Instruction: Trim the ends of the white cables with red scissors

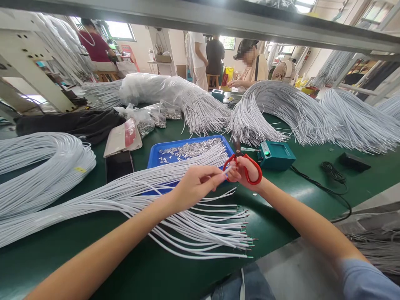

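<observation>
My left hand (198, 185) pinches a white cable (227, 170) close to its end. Red-handled scissors (254, 175) hang in my right hand (243, 171), blades pointing away from me. The fingertips of my right hand are at the cable's tip; exactly what they pinch there is too small to make out. Beneath and behind my hands, a blue tray (153, 156) carries small silver metal pieces (190, 149). A bundle of white cables (118, 183) lies across the tray, while other cable ends (218, 231) with coloured wires showing fan out nearer me.
A teal device (278, 155) with a black cord sits right of the tray. Large bundles of cable (284, 104) line the back. On the left are a coil (46, 166), a phone-like dark slab (119, 166) and a booklet (123, 137). A metal beam (200, 18) crosses overhead; several people are beyond.
</observation>
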`<move>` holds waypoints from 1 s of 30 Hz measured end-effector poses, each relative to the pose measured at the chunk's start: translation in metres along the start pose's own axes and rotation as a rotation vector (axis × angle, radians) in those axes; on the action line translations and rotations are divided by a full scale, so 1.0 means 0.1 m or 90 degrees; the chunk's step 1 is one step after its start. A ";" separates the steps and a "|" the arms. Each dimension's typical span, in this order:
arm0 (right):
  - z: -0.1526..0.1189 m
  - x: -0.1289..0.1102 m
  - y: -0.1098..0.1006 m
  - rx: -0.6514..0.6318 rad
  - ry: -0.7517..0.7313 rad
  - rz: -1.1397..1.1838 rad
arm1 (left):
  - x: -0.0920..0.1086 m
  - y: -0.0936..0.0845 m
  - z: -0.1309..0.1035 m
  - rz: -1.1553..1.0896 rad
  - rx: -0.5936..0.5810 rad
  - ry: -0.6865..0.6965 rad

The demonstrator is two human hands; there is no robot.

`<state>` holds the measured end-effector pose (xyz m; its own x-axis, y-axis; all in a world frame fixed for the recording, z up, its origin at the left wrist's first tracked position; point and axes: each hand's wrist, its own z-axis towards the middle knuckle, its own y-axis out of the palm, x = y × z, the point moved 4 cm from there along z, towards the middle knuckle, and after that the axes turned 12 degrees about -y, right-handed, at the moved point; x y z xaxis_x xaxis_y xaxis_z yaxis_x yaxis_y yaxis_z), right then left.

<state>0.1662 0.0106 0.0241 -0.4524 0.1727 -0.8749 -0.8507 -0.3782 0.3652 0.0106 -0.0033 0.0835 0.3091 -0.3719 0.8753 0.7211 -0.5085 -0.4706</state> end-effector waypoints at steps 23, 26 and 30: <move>-0.08 0.08 0.14 -0.098 0.091 0.077 | -0.35 -0.16 0.15 -0.050 0.236 -0.079; -0.08 0.08 0.15 -0.091 0.101 0.086 | -0.22 -0.09 0.09 -0.017 0.198 0.021; -0.05 0.04 0.10 -0.002 0.028 0.009 | -0.22 -0.01 0.06 -0.053 0.166 0.011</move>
<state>0.1574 0.0034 0.0231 -0.4527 0.1276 -0.8825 -0.8433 -0.3827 0.3773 0.0071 0.0095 0.0654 0.2330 -0.3517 0.9067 0.8796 -0.3214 -0.3507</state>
